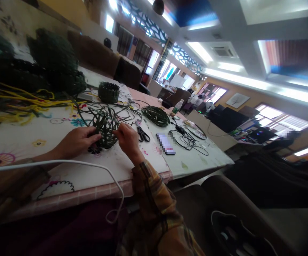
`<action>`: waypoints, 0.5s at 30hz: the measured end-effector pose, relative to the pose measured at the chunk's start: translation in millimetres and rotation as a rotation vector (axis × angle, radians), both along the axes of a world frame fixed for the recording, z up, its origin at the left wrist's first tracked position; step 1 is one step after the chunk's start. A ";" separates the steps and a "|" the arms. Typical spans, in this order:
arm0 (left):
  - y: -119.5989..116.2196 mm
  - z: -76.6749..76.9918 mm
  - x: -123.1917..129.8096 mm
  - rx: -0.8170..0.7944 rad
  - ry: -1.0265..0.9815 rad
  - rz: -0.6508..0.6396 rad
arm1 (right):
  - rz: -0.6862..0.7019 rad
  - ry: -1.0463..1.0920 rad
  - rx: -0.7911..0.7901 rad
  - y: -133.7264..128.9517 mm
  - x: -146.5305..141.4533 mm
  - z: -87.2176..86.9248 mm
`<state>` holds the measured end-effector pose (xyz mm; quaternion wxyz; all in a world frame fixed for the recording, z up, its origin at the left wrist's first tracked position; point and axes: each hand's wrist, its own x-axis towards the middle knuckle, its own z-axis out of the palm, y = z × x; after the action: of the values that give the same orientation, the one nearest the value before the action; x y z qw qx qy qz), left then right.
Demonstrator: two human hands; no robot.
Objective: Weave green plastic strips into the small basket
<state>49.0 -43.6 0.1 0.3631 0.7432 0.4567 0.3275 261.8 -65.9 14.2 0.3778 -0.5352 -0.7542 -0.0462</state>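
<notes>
While I am watching from far away, the left hand (83,138) is gripping the left side of a green woven piece (107,134) between thumb and fingers, and the right hand (127,138) is curling its fingers at the right side. It seems to be pinching a strip there, but I cannot tell which one. The piece is sitting between both hands, over the patterned tablecloth (84,174). Its loose strips (96,112) are spreading out beyond the hands and crossing one another. In my judgement this is the main danger: if one strip is catching on another, a pull could distort the weave. If the left hand is holding too weakly, the piece could also turn. Just to the right of the right hand, scissors (143,135) are lying; a long strip could drag them. A coil of strips (156,116) is resting beyond them. Nearer to the body than the left hand, a white cable (71,161) is passing in front of the left sleeve (15,188), so an arm movement could snag it.
</notes>
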 end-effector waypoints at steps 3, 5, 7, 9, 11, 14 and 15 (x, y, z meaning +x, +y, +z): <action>2.4 0.1 0.6 -0.051 -0.038 -0.055 | 0.021 0.005 -0.004 -0.5 -0.3 0.7; 3.5 0.4 1.0 -0.090 -0.076 -0.077 | 0.045 0.015 -0.015 -1.3 0.5 1.0; 4.4 0.7 1.1 -0.125 -0.112 -0.084 | 0.069 0.026 -0.031 -2.7 1.8 0.3; 4.9 0.6 1.3 -0.152 -0.139 -0.085 | 0.095 0.031 -0.048 -4.8 3.4 -1.8; 5.0 0.5 1.8 -0.166 -0.159 -0.082 | 0.117 0.034 -0.058 -7.5 5.0 -5.1; 4.0 0.7 3.1 -0.180 -0.192 -0.081 | 0.151 0.037 -0.058 -11.6 6.8 -11.7; 3.6 0.9 3.6 -0.185 -0.202 -0.083 | 0.159 0.040 -0.058 -12.7 7.0 -14.0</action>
<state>52.7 -40.1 1.1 0.4874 0.6882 0.4148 0.3417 268.8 -78.7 0.2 0.3794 -0.4851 -0.7877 0.0166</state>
